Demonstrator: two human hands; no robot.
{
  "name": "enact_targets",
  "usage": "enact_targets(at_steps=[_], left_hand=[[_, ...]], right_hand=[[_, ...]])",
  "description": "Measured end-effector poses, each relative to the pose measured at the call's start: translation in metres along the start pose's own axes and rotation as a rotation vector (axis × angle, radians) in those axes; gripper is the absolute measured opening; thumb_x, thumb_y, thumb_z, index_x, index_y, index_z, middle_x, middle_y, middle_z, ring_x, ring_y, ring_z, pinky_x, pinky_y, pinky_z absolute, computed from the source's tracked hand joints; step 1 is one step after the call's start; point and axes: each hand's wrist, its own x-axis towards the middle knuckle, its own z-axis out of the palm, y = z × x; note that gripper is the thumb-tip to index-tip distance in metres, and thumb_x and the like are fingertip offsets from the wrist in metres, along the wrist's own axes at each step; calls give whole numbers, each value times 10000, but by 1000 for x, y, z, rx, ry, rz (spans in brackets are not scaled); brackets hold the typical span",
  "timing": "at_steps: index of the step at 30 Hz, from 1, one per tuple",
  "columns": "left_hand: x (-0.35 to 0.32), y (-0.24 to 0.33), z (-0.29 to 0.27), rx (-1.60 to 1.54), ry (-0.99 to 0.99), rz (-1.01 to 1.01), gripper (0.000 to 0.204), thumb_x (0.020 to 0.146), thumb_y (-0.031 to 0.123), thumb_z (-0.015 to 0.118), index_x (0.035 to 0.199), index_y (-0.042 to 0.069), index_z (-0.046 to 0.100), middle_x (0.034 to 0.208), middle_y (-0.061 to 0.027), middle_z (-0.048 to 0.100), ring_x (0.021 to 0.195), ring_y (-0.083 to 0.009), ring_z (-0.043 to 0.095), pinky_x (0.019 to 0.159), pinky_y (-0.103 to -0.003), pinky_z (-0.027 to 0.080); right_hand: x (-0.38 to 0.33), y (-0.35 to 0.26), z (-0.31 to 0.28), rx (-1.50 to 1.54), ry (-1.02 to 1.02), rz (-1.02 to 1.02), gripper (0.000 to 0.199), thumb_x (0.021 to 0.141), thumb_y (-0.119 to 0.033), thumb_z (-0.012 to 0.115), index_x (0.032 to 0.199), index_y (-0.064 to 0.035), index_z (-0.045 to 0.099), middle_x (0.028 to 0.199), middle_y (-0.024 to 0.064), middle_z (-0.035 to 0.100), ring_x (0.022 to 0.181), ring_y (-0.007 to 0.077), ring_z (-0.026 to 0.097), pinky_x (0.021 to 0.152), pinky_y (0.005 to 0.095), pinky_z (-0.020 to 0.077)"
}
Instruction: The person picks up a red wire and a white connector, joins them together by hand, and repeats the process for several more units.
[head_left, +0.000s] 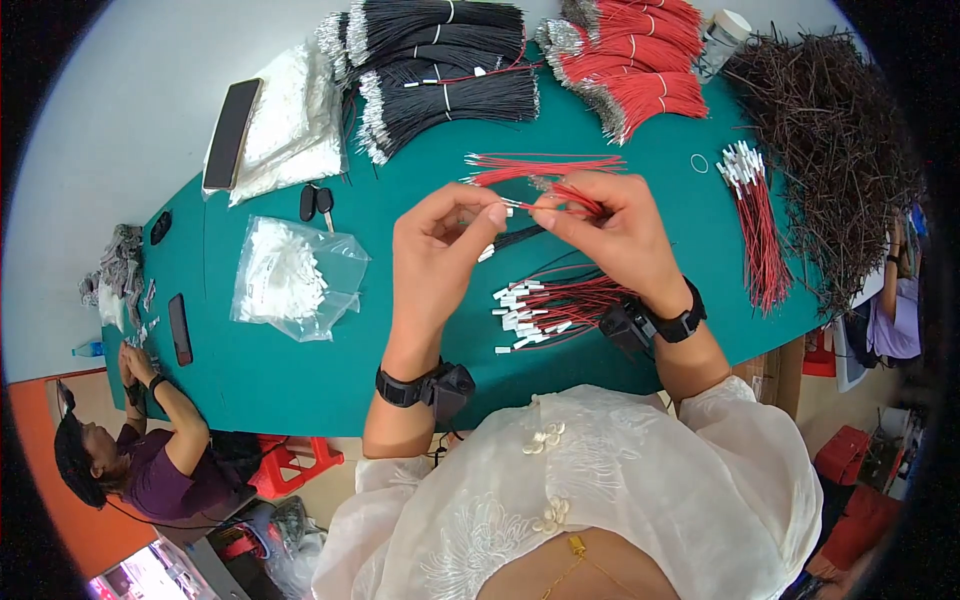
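My left hand [440,240] and my right hand [620,235] meet above the middle of the green table. The right fingers are closed around several red wires [575,200] with metal terminals at their ends. Between my left thumb and forefinger is pinched a small white connector [509,210], mostly hidden by the fingertips; a red wire's end reaches it. Beyond the hands lies a row of loose red wires [570,163]. Some black wires [518,236] show below the fingers. Nearer me is a pile of red and black wires with white connectors [525,310].
At the back lie black wire bundles [445,100] and red wire bundles [640,70]. Left are a bag of white connectors [285,275], keys [318,203] and a phone [232,135]. Right are a finished-looking wire bundle [757,230] and a dark wire heap [825,160]. A co-worker [150,450] sits left.
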Motion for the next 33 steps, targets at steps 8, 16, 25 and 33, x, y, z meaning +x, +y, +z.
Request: enact_targets(at_steps=[8, 16, 25, 33], left_hand=[[2, -3, 1, -101, -28, -47, 24, 865, 17, 628, 846, 13, 642, 746, 8, 609, 682, -46, 545, 607, -200, 406], [2, -7, 4, -162, -22, -93, 30, 850, 24, 618, 841, 23, 646, 727, -4, 607, 648, -52, 523, 589, -203, 388], [2, -11, 6, -214, -23, -125, 65, 893, 88, 650, 866, 29, 649, 718, 2, 600, 645, -52, 512, 587, -205, 381], [0, -10, 9, -240, 42, -88, 108, 928, 128, 656, 885, 29, 646, 732, 7, 604, 651, -52, 511, 593, -195, 382]], right_hand=[[-1, -3, 3, 45, 28, 18, 110, 826, -2, 729, 920, 34, 687, 722, -39, 586, 631, 2, 447, 529, 186, 338], [0, -3, 8, -19, 132, -153, 117, 810, -9, 743, 903, 24, 679, 721, -41, 580, 607, 0, 426, 504, 182, 326], [-2, 3, 12, -25, 166, -120, 151, 807, -25, 749, 917, 25, 659, 756, -35, 594, 637, 4, 456, 530, 184, 361], [-2, 2, 13, 133, 202, -6, 119, 836, -56, 730, 886, 11, 645, 728, -63, 558, 638, 1, 437, 557, 182, 359]])
